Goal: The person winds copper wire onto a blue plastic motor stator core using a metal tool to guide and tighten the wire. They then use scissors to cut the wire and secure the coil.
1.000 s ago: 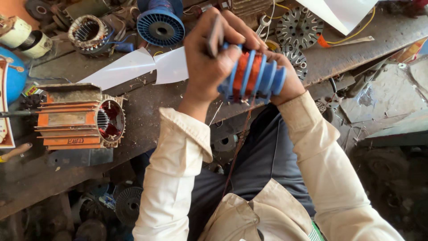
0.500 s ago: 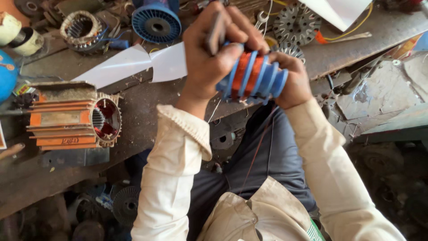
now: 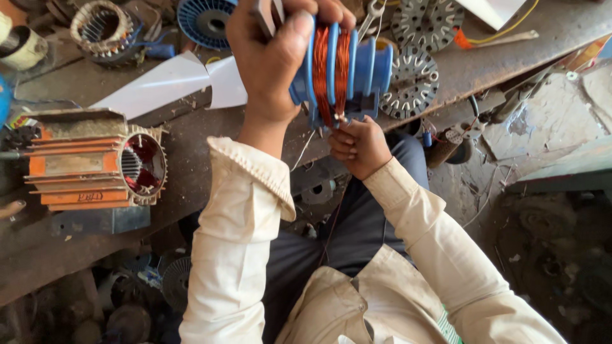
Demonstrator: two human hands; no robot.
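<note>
Soft, even daylight fills the scene, bright on the cream sleeves (image 3: 242, 210) and on the white paper (image 3: 159, 86) lying on the workbench (image 3: 191, 134). Under the workbench's near edge it falls into deep shadow. Focus is fairly sharp; corners look slightly stretched. No strong glare.

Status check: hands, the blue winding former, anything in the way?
Left hand grips blue former from above. Right hand pinches copper wire under it. Former held clear above bench; nothing in the way.
</note>
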